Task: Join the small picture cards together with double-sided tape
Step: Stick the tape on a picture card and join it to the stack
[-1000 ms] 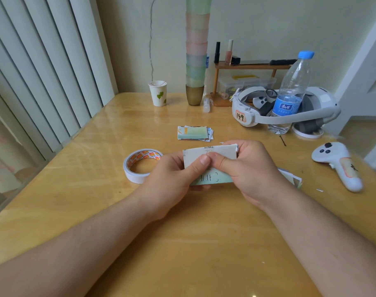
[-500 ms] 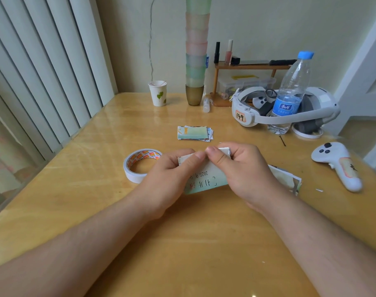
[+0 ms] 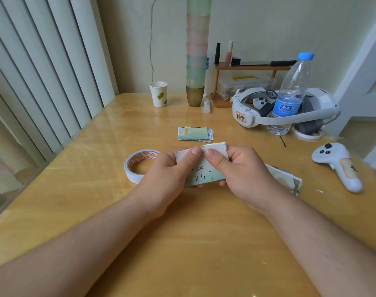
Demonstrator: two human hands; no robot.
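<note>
since half a second ago you've tilted the card upright again; your left hand and right hand both pinch it above the tabletop, pale, printed, top edge folded.

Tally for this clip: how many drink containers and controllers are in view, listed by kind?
Paper cup: 1
Water bottle: 1
Stack of plastic cups: 1, single cups uncountable
Game controllers: 2, one on the table, one inside the headset
Total: 5
</note>
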